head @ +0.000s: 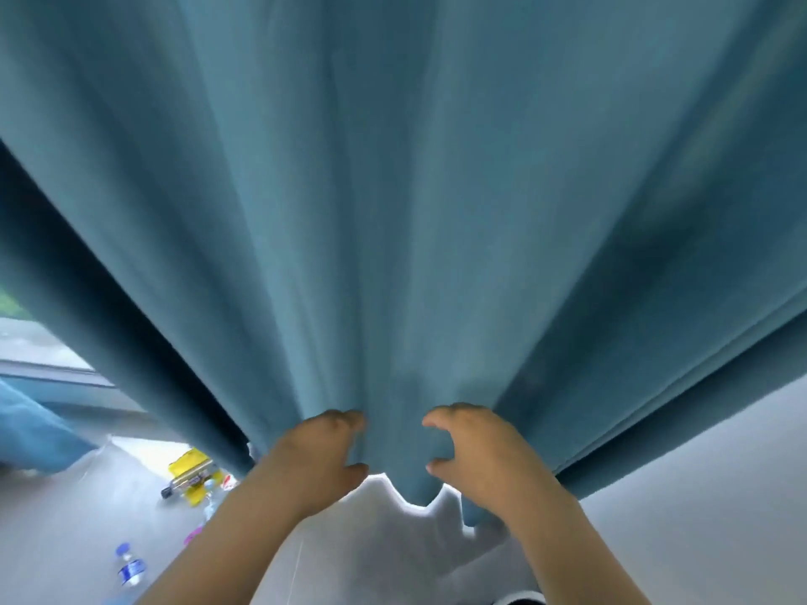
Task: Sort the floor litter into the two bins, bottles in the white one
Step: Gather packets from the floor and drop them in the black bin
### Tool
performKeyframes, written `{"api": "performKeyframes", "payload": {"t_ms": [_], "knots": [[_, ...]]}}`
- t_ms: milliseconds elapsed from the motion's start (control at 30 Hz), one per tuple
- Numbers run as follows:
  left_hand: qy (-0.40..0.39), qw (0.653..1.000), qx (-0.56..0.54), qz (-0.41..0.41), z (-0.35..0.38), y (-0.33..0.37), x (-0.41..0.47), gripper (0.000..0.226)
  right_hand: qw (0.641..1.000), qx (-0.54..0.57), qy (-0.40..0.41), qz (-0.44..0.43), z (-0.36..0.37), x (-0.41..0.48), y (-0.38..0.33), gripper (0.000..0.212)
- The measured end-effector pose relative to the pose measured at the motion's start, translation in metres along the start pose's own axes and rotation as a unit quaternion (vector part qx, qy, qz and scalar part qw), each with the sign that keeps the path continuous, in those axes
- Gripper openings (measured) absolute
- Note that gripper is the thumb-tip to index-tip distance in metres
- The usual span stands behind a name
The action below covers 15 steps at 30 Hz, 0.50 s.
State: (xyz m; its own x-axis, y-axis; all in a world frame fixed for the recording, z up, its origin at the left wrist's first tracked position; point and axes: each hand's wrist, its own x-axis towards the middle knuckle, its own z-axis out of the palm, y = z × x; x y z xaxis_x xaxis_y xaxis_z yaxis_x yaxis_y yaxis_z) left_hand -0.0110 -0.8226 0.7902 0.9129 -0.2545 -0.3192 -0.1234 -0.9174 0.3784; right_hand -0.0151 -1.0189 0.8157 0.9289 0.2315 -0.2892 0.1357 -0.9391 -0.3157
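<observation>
Several pieces of litter lie on the pale grey floor (65, 517) at lower left. Nearest the camera is a small clear plastic bottle with a blue cap and blue label (129, 567), lying on its side, well apart from both hands. Farther back, close to the curtain's hem, sits a crumpled yellow packet (190, 467) with a dark-capped tube-like item (174, 489) against it, too blurred to identify. Just beside them is a second clear bottle (210, 495), partly hidden by the left forearm, and a small pink scrap (194, 537) shows at the forearm's edge. The left hand (316, 456) grips a fold of the heavy teal fabric curtain (393, 211), fingers curled over it and thumb underneath. The right hand (474, 451) clutches the neighbouring fold the same way, fingers and thumb hooked round the cloth. The curtain fills most of the view. At far left a bright strip of window (39, 347) shows.
</observation>
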Motion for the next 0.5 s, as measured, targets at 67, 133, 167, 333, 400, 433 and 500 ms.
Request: {"api": "performKeyframes", "payload": {"t_ms": [67,133,167,333,400,433,500], "knots": [[0.017,0.999,-0.008,-0.03,-0.01,-0.037,-0.017,0.041,0.999,-0.006,-0.017,-0.032,0.006,0.019,-0.038,0.049],[0.033,0.997,-0.013,-0.068,-0.022,-0.074,-0.035,0.041,0.997,-0.02,-0.031,-0.068,0.015,0.035,-0.079,0.048],[0.041,0.996,-0.015,-0.083,-0.027,-0.093,-0.044,0.04,0.995,-0.029,-0.038,-0.085,0.019,0.042,-0.098,0.047],[0.062,0.985,-0.026,-0.157,-0.046,-0.178,-0.093,0.04,0.984,-0.053,-0.076,-0.154,0.049,0.073,-0.196,0.047],[0.08,0.98,-0.027,-0.181,-0.048,-0.208,-0.112,0.04,0.978,-0.066,-0.092,-0.175,0.061,0.083,-0.231,0.043],[0.087,0.977,-0.032,-0.194,-0.048,-0.222,-0.121,0.042,0.975,-0.074,-0.102,-0.185,0.066,0.088,-0.247,0.04],[0.091,0.969,-0.053,-0.224,-0.047,-0.245,-0.136,0.045,0.967,-0.085,-0.119,-0.207,0.075,0.096,-0.276,0.037]]}}
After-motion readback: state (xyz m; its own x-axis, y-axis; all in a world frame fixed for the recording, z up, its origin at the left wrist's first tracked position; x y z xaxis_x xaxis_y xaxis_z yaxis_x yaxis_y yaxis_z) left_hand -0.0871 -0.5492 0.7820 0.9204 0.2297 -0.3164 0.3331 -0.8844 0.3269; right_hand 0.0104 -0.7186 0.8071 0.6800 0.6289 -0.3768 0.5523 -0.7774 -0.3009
